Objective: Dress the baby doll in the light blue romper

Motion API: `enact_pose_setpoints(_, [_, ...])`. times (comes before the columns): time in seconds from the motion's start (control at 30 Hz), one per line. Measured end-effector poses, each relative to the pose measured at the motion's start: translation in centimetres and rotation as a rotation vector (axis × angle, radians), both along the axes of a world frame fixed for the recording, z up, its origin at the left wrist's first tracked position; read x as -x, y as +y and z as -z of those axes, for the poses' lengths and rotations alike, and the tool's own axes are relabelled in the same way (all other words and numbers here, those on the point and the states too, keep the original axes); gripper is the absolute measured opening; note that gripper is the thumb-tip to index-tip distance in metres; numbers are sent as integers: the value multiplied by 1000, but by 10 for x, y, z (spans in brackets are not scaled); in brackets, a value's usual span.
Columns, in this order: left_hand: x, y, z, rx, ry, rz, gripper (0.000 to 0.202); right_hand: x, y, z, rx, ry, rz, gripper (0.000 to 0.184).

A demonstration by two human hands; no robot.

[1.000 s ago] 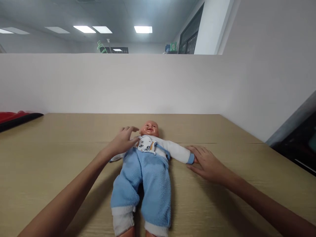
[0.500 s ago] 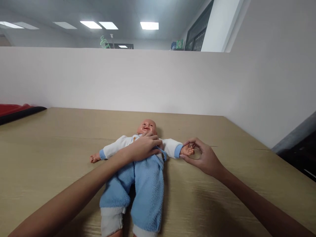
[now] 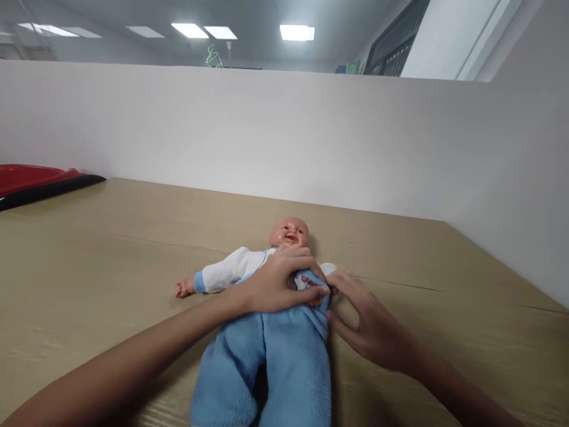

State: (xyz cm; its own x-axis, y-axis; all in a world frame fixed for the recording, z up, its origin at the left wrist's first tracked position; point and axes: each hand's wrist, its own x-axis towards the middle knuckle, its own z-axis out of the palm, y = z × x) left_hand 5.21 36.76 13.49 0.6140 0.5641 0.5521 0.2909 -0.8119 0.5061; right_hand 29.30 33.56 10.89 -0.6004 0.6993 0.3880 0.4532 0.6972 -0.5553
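Note:
A baby doll (image 3: 291, 232) lies on its back on the table, head toward the wall. It wears a white and blue fleece outfit (image 3: 296, 356). My left hand (image 3: 280, 279) lies across its chest, with thumb and fingers closed round the outfit's blue edge at the doll's side. From the right, my right hand (image 3: 355, 311) pinches cloth at that same side, beside the doll's bent arm. The doll's hand shows partly between my two hands. Its other arm (image 3: 222, 274) stretches out to the left, sleeve on.
The doll lies on a wooden table (image 3: 111, 249) with seams across its top. A red item with a black edge (image 3: 44, 181) sits at the far left. Behind the table rises a white partition wall (image 3: 244, 130).
The doll's arm on the right was stretched out in my right hand; now it is bent in against the body. My left hand's fingers have closed on the outfit's edge. The view has shifted.

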Motion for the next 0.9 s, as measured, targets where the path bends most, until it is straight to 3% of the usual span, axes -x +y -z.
enact_pose_setpoints(0.07, [-7,11,-10,271,26,80,20,-7,-9,7,96,30,17,38])
enact_pose_setpoints(0.13, [-17,21,-14,370,76,119,20,-10,-13,18,197,131,107,37])
enact_pose_setpoints(0.27, [-35,27,-5,235,122,75,20,-9,-10,41,447,431,263,29])
enact_pose_setpoints(0.4, [-38,17,3,139,255,-69,29,-13,0,54,651,665,291,38])
enact_pose_setpoints(0.53, [-34,16,2,152,303,-47,26,-17,3,56,729,689,287,41])
enact_pose_setpoints(0.67, [-33,20,2,172,308,-36,15,-14,1,53,727,738,284,31])
enact_pose_setpoints(0.9, [-40,16,2,209,370,-175,15,-13,9,62,749,757,393,22])
